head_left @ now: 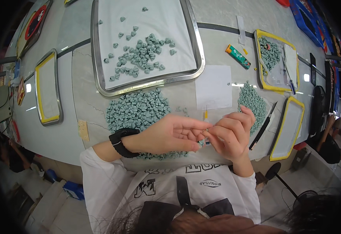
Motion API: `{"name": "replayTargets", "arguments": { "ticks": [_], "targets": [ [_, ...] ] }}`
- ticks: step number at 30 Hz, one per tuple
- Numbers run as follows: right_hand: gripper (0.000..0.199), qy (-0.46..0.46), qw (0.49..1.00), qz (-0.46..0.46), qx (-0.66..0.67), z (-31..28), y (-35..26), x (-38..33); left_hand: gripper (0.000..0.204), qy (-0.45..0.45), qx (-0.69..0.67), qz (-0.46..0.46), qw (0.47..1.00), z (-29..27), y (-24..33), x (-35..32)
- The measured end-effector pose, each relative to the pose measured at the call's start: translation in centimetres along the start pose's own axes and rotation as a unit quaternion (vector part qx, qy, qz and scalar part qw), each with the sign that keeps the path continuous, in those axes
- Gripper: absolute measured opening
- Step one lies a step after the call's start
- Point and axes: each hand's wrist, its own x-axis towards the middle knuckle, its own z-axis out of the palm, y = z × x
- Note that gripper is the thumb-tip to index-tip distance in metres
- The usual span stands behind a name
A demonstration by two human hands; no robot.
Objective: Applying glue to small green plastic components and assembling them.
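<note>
My right hand (233, 134) is closed in a pinch. Its thumb and fingertips meet beside the tip of my left index finger, and whatever tiny thing they grip is too small to name. My left hand (166, 134), with a black watch (124, 142) on the wrist, has its index finger stretched out. Its thumb stands apart and the other fingers curl loosely. Just below the fingertips a small teal piece (201, 143) shows, partly hidden. Under and behind my left hand spreads a large heap of small grey-green moulded pieces (135, 109).
Ahead, a metal tray (200, 64) lined with white holds scattered pieces. To the right lie a second heap (252, 101), a black tweezers-like tool (263, 126), white paper (214, 87), a green box (238, 57) and yellow-edged trays (303, 117). Another such tray (57, 87) is left.
</note>
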Motion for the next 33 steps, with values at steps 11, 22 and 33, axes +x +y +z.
{"name": "replayTargets", "arguments": {
  "ticks": [11, 22, 33],
  "targets": [
    [0.018, -0.034, 0.995, 0.040, 0.082, -0.1, 0.2, 0.5, 0.048, 0.024, -0.016, 0.010, 1.000, -0.1, 0.2, -0.6],
    [0.007, -0.028, 0.732, 0.352, 0.583, 1.9, -2.8, -0.7, 0.029, 0.157, 0.241, 0.271, 0.919, 0.4, -1.2, -0.2],
    [0.006, -0.076, 0.801, 0.368, 0.466, 1.1, -2.2, 0.0, 0.029, 0.165, 0.304, 0.291, 0.892, 0.2, -1.3, 0.0]
  ]
}}
